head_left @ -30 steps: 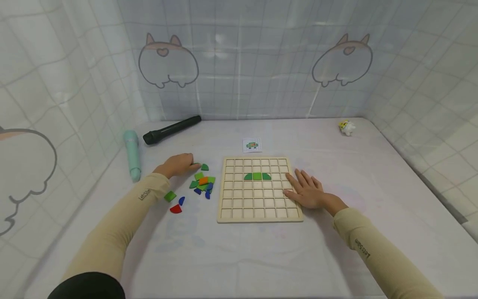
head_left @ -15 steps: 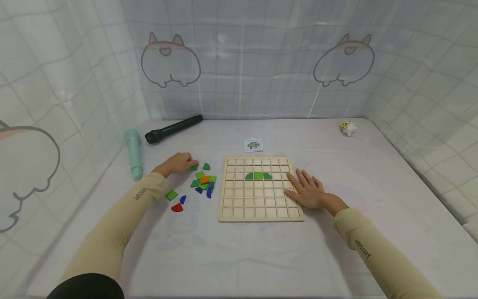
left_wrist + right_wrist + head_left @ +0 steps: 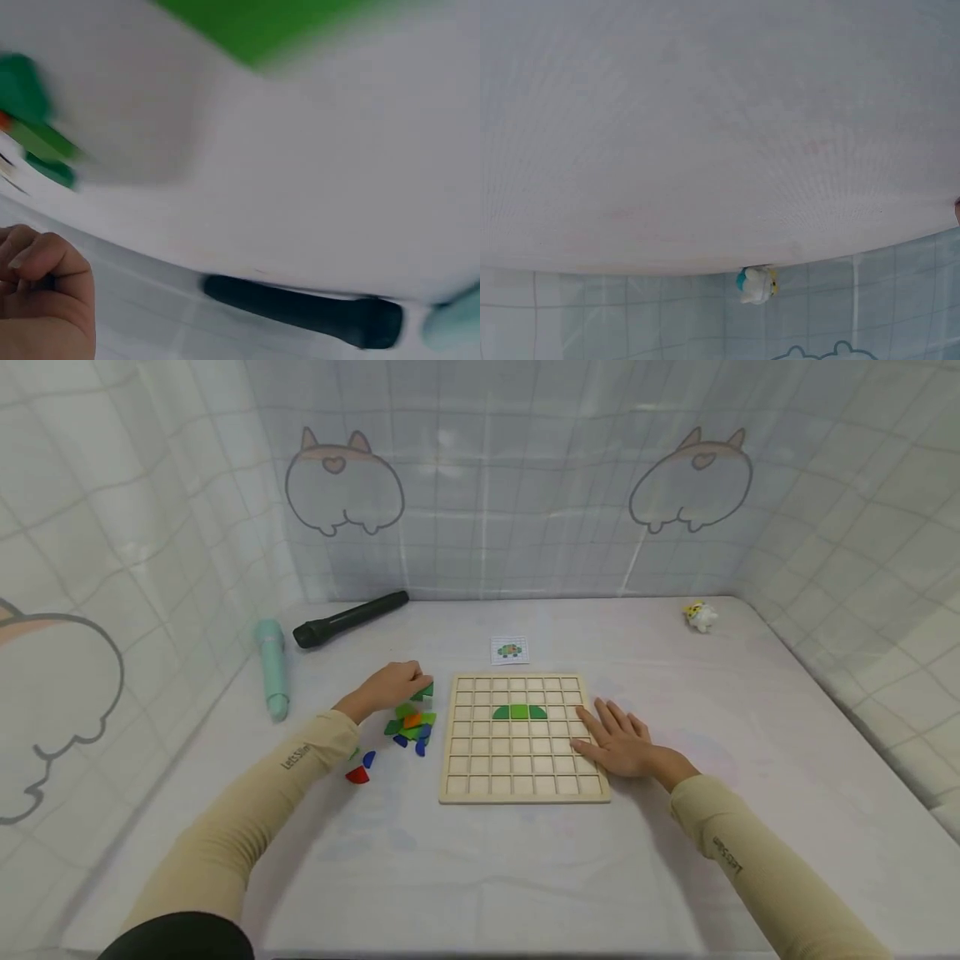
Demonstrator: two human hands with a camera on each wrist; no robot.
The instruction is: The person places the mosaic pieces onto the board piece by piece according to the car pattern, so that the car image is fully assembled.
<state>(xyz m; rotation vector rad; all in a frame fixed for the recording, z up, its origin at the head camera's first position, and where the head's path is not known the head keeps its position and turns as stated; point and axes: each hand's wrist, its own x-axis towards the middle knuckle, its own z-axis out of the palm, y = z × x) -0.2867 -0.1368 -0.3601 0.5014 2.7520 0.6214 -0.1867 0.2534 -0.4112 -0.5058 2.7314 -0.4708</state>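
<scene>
My left hand (image 3: 388, 687) is above the far end of a loose pile of coloured wooden pieces, thumb and fingers pinching a dark green piece (image 3: 427, 690). In the left wrist view the fingers of the left hand (image 3: 49, 289) are curled. Below it lie light green, blue, dark green and orange pieces (image 3: 412, 721). The wooden grid board (image 3: 523, 803) holds a light green square (image 3: 519, 712) between two dark green quarter circles (image 3: 537, 712). My right hand (image 3: 617, 745) rests spread on the board's right edge.
A small picture card (image 3: 509, 651) lies behind the board. At the back left are a black microphone (image 3: 351, 619) and a mint-green microphone (image 3: 272, 670). A small white-and-yellow figurine (image 3: 701, 617) stands back right. A red piece (image 3: 357, 775) lies nearer me.
My left hand has moved right, from the left of the pile to over its far end, with a dark green piece in its fingertips. The right hand stays on the board.
</scene>
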